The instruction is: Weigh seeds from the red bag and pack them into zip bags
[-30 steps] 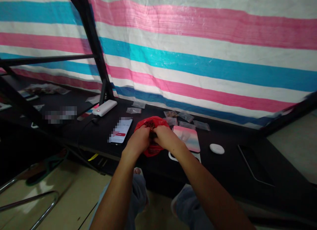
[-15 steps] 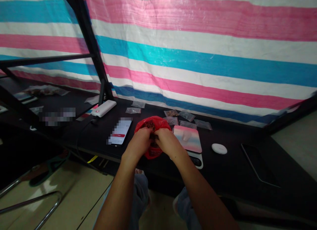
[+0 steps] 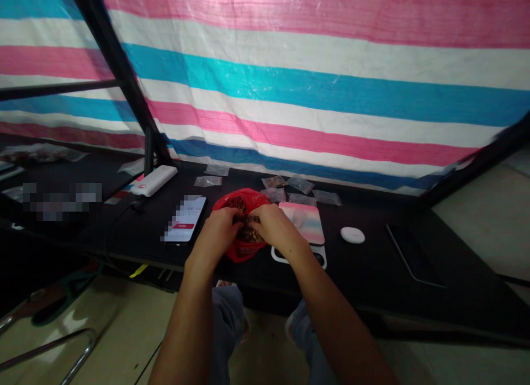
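An open red plastic bag (image 3: 237,253) filled with small brown pieces (image 3: 249,234) stands on the black table. Both hands reach into its mouth from the near side. My left hand (image 3: 221,227) is at the left of the contents, thumb and fingers somewhat apart. From the right, my right hand (image 3: 269,222) points its fingers inward over the pieces. A narrow gap separates the two hands. The fingertips are partly hidden among the pieces, and I see nothing held. Just right of the bag, partly under my right forearm, lies a small white scale (image 3: 324,259) with a pink-and-blue square (image 3: 304,222) on top.
Several small clear bags (image 3: 300,184) lie behind the bag, one packet (image 3: 274,182) holding brown pieces. A lit phone (image 3: 186,219) and white power bank (image 3: 155,180) lie left. A white oval case (image 3: 353,235) and dark tablet (image 3: 414,255) lie right. Striped sheeting (image 3: 290,81) hangs behind.
My hands have moved apart inside the bag's mouth, so more of the brown pieces shows between them. The whole view has shifted slightly, with the table items appearing further left and higher.
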{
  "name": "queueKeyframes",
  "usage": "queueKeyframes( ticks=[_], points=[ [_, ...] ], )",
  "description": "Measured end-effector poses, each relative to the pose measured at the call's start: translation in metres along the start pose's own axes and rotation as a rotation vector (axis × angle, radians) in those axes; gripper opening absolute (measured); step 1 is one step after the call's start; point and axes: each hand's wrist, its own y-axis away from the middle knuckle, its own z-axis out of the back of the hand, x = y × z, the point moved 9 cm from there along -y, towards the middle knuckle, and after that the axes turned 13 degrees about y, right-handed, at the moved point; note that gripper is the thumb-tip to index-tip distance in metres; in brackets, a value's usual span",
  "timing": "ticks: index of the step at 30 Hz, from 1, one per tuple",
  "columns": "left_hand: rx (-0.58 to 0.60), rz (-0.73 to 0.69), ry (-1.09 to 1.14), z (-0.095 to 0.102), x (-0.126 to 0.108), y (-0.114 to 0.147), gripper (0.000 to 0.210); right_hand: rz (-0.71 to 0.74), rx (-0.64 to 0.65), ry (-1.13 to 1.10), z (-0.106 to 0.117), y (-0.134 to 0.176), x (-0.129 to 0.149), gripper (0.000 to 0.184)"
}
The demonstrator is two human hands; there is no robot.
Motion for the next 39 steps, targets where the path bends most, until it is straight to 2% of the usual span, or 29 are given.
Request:
queueKeyframes(
  ticks=[4,9,12,15,17,19,24,30,35,39],
  points=[
    [0.036,-0.045,0.003,0.002,-0.010,0.008,0.028,0.064,-0.072,-0.110,0.010,0.000,-0.003,0.015],
    [0.124,-0.071,-0.139,-0.002,-0.049,0.049,0.023,0.117,-0.049,-0.194,0.016,-0.001,-0.009,0.017],
    [0.318,-0.081,-0.225,-0.036,-0.079,0.080,0.029,0.127,-0.065,-0.221,0.021,-0.002,-0.016,0.015],
    [0.524,-0.156,-0.282,-0.082,-0.103,0.102,0.055,0.149,-0.065,-0.224,0.023,-0.002,-0.020,0.016],
    [0.581,-0.175,-0.324,-0.104,-0.108,0.107,0.066,0.149,-0.068,-0.201,0.024,0.000,-0.022,0.017],
    [0.580,-0.194,-0.345,-0.116,-0.110,0.107,0.067,0.150,-0.077,-0.181,0.026,0.002,-0.021,0.017],
    [0.534,-0.202,-0.315,-0.124,-0.113,0.099,0.051,0.189,-0.045,-0.194,0.021,0.004,-0.011,0.017],
    [0.579,-0.255,-0.263,-0.130,-0.122,0.095,0.034,0.214,-0.045,-0.165,0.018,0.002,-0.007,0.017],
    [0.569,-0.323,-0.167,-0.123,-0.122,0.086,0.033,0.185,-0.041,-0.151,0.018,0.004,-0.008,0.021],
    [0.574,-0.317,-0.140,-0.122,-0.118,0.089,0.035,0.197,-0.024,-0.151,0.016,0.004,-0.006,0.021]
  ],
)
